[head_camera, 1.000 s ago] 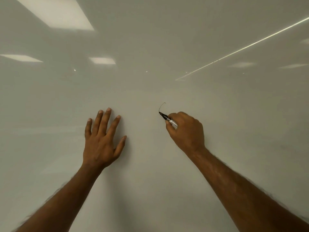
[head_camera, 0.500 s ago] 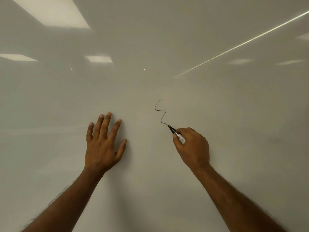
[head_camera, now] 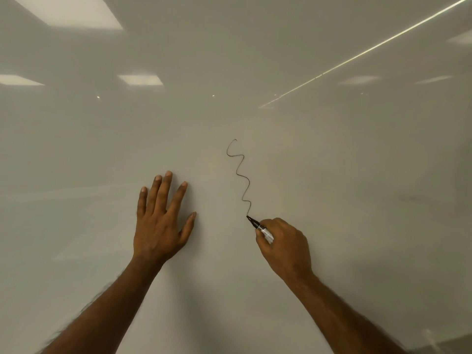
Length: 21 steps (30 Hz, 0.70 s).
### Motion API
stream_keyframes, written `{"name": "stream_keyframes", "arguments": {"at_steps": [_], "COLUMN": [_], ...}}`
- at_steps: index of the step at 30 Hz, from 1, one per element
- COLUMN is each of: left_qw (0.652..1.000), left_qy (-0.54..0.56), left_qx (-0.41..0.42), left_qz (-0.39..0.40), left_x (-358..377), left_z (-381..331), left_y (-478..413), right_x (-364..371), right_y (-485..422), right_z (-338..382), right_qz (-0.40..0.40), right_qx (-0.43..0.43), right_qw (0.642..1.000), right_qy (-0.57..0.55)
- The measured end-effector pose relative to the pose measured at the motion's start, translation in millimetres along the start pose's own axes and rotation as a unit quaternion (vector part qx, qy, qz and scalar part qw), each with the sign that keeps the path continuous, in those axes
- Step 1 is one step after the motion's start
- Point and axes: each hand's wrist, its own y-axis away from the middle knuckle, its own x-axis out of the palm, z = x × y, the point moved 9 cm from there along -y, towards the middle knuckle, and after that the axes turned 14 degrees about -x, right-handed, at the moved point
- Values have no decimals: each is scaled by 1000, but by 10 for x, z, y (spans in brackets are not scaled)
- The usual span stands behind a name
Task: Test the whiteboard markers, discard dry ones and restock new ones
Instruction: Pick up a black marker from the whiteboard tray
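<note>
— Bracing left of the squiggle (head_camera: 240, 175), the left hand (head_camera: 161, 226) lies flat on the whiteboard (head_camera: 357, 200), fingers spread, holding nothing.

— And right of it?

— The right hand (head_camera: 286, 246) pinches the marker (head_camera: 259, 227), tip touching the line's lower end. Testing step; ink looks solid, so probably a keeper. Bare board all round the squiggle.

A slim whiteboard marker (head_camera: 260, 229) with a black tip section and a white printed barrel is uncapped and tilted, its nib pointing up and to the left, pressed against the glossy white whiteboard (head_camera: 357, 175) near the middle of the board. Most of the barrel is hidden. From the nib a thin, dark wavy line (head_camera: 241, 175) runs upward on the board, ending in a small hook at its top.
</note>
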Motion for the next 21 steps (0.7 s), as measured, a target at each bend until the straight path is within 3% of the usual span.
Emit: {"name": "stream_keyframes", "arguments": {"at_steps": [7,13,18,21], "left_qw": [1000,1000,1000,1000], "left_qy": [2,10,10,7], "left_qx": [7,19,28,26], "left_qz": [-11,-4,-1,5], "left_x": [-56,-37,4,24], "left_z": [-104,-224,-284,-282], "left_y": [-130,-203,-158,-118], "right_x": [-720,-684,-567,-580], "right_y": [-946,-1407,-1334,-1171], "right_z": [24,34,74,-19], "right_qz": [-144,-124,-83,-99], "right_qx": [-1,-37,-59,-37], "right_qw": [987,991,995,994], "right_qy": [-65,-32,2,-6]}}
